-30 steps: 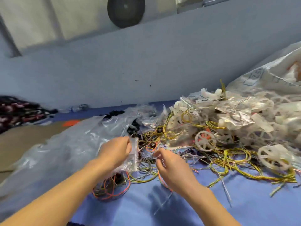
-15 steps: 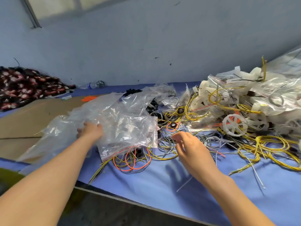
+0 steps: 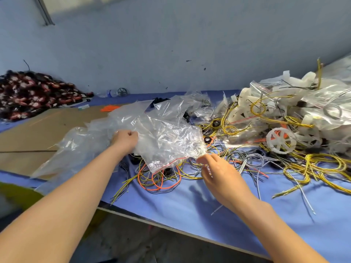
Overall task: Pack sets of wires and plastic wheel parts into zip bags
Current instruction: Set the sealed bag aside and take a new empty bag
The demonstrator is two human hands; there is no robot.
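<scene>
A clear zip bag (image 3: 167, 143) with a red seal line lies crumpled over a tangle of orange, yellow and grey wires (image 3: 159, 179) on the blue table (image 3: 190, 209). My left hand (image 3: 125, 139) grips the bag's left edge. My right hand (image 3: 216, 168) pinches the bag's right corner near the seal. To the right lies a white plastic wheel (image 3: 281, 141) against a heap of white parts and filled bags (image 3: 284, 107). Yellow wire coils (image 3: 322, 168) spread in front of that heap.
A larger pile of clear plastic bags (image 3: 85, 141) lies left of my left hand, partly on brown cardboard (image 3: 38, 133). Dark red-and-black items (image 3: 34, 93) are heaped at the far left by the wall. The table's front edge (image 3: 171, 224) runs diagonally below my arms.
My right hand has risen from the wires to the zip bag's right corner. My left hand keeps its hold on the bag's left edge. The view has shifted slightly.
</scene>
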